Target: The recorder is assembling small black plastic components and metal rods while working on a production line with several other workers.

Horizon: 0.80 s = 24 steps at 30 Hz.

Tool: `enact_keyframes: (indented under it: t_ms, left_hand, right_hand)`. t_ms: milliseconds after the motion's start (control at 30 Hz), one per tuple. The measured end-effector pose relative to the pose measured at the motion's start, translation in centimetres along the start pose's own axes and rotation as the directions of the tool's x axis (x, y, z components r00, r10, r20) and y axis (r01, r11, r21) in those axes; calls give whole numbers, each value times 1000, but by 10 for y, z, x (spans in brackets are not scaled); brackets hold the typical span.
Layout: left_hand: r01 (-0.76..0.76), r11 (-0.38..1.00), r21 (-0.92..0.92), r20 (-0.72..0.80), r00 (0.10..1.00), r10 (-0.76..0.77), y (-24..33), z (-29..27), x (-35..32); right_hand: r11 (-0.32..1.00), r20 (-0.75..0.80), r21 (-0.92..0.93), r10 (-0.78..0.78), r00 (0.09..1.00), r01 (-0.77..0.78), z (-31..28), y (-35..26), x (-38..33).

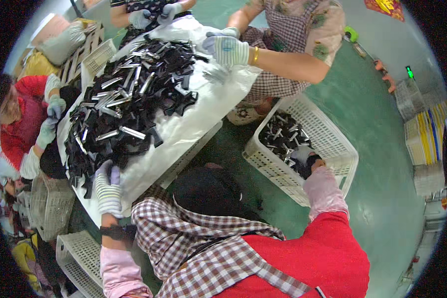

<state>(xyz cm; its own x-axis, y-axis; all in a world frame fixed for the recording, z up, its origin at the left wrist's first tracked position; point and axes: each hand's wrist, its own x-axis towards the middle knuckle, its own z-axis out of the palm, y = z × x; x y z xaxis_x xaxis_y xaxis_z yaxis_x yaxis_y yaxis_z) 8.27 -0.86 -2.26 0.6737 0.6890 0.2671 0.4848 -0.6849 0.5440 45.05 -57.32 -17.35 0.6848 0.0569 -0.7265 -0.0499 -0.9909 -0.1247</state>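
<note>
A large heap of black pieces with shiny silver metal tubes [134, 133] covers much of a table spread with a white sheet [184, 131]. At the heap's near edge lies my left hand [108, 191] in a striped knit glove, thumb and fingers apart, touching or very close to the black pieces. My right hand [303, 155], also gloved, reaches down into a white perforated plastic basket [336, 134] on the right. Similar black and silver pieces [282, 133] lie in that basket. The right fingers are down among them, and what they hold, if anything, is hidden.
Across the table a co-worker's gloved hands [228, 47] are near the sheet's edge; another co-worker [151, 15] is at the far end and one in red [30, 119] at the left. More plastic baskets [79, 258] stand lower left. Stacked crates [427, 134] line the right wall.
</note>
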Motion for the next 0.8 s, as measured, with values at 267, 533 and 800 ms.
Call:
enact_keyframes:
  t_ms: [267, 533, 800]
  left_hand:
    - [-104, 901, 421, 366, 928, -64, 68, -8, 15]
    - [-126, 885, 448, 366, 929, -53, 59, -5, 21]
    - [-22, 914, 406, 219, 973, -73, 31, -18, 3]
  right_hand:
    - [753, -572, -16, -547, 612, 658, -38, -139, -110]
    - [37, -522, -200, -850, -74, 979, 10, -368, -201]
    - [248, -339, -601, -940, 39, 760, 41, -464, -207]
